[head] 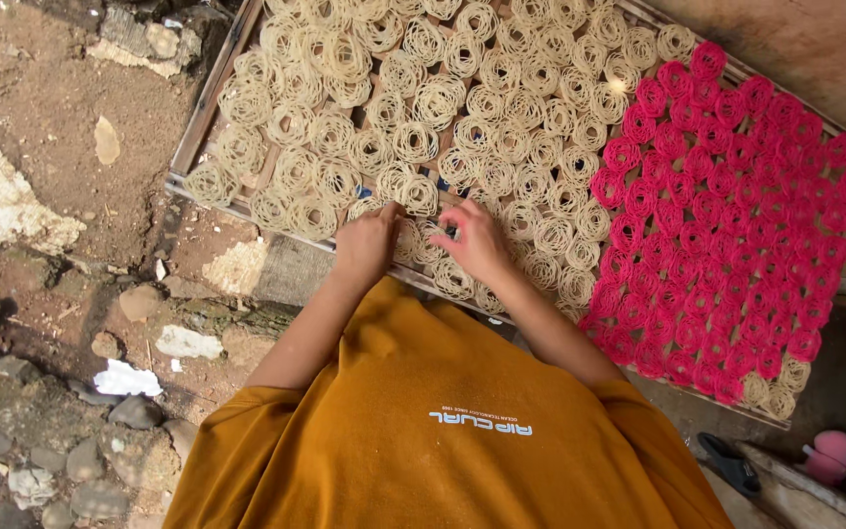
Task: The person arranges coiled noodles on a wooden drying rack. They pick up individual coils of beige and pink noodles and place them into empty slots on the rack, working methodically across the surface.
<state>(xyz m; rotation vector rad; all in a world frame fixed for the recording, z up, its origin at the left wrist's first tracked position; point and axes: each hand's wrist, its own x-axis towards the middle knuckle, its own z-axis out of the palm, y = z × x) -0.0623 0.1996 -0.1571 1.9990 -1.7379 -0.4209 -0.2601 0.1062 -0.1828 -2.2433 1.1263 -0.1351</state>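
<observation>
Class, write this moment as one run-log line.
left hand: on cream noodle coils | right hand: pinching one | tray: pink coils right

A person in a mustard-yellow shirt (443,411) is bending over a slatted wooden drying tray (210,93) that is lying on bare, stony ground (41,323). Both hands are resting at the tray's near edge. The left hand (366,242) is lying palm down on the cream noodle coils (413,108), fingers bent over one coil. The right hand (480,242), just beside it, is pinching a cream coil with its fingertips. Cream coils are covering the tray's left and middle parts; pink coils (736,216) are filling its right end. A pink object (831,453) is sitting near the bottom right corner of the view.
</observation>
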